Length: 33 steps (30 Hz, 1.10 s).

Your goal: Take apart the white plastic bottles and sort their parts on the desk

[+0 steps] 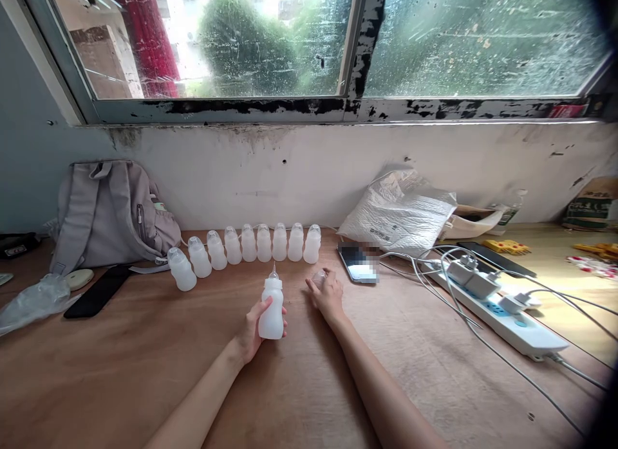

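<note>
My left hand point(252, 330) is closed around a white squeeze bottle point(271, 312) with a thin, pointed clear tip, held upright over the wooden table. To its right, my right hand point(331, 298) has its fingers closed on a small clear cap point(319, 278), low over the tabletop. Behind both hands, several similar white bottles point(263, 244) with clear caps stand in a row, which curves toward me at the left end. The leftmost bottle point(182, 270) is nearest to me of that row.
A grey backpack point(109, 211), a black pouch point(99, 291) and a plastic bag point(36, 301) lie on the left. Right of my hands are a phone point(358, 264), a silvery mailing bag point(403, 211) and a power strip point(502, 317) with trailing white cables. A wall and window bound the back.
</note>
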Each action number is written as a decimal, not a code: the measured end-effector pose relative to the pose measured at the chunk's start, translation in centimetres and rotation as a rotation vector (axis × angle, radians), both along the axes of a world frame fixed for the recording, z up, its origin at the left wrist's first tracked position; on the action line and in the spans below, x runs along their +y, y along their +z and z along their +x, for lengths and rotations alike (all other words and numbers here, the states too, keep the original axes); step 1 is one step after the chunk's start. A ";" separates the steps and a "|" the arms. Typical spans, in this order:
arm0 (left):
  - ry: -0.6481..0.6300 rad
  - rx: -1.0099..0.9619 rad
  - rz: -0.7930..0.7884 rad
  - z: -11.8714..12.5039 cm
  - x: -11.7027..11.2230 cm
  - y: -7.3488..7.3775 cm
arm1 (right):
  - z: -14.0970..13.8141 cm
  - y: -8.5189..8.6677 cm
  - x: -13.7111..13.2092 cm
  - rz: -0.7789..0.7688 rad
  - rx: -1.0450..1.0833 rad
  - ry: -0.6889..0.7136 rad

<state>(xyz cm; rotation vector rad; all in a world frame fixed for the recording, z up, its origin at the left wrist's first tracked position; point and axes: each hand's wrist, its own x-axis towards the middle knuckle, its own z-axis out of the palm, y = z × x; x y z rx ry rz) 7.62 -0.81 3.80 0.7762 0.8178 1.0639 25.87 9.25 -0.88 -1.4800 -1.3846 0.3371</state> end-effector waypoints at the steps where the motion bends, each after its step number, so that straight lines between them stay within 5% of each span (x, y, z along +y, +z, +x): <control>1: 0.011 0.042 0.017 0.1 0.0 -0.1 | -0.2 0.5 -0.4 0.065 0.023 0.006; 5: 0.077 0.310 0.168 0.4 0.3 -0.7 | -2.6 3.3 -3.0 0.183 0.254 0.265; 9: 0.151 0.596 0.372 0.6 0.5 -1.4 | -5.6 4.6 -5.5 -0.132 0.620 0.622; 12: 0.096 0.639 0.389 0.6 0.2 -1.4 | -6.6 4.5 -6.2 -0.354 0.752 0.711; 17: -0.162 0.256 0.155 0.8 -0.9 -0.3 | -6.1 5.2 -6.6 -0.390 0.911 0.772; 24: -0.480 -0.444 -0.121 0.0 -1.2 -0.7 | -4.8 6.3 -6.8 -0.456 0.932 1.139; 29: -0.480 -0.568 -0.013 -1.6 -0.3 -1.1 | -4.7 3.9 -4.9 -0.445 0.912 0.920; 33: -0.426 -0.485 -0.076 -1.8 0.3 -1.0 | -4.8 3.3 -4.0 -0.435 1.112 0.950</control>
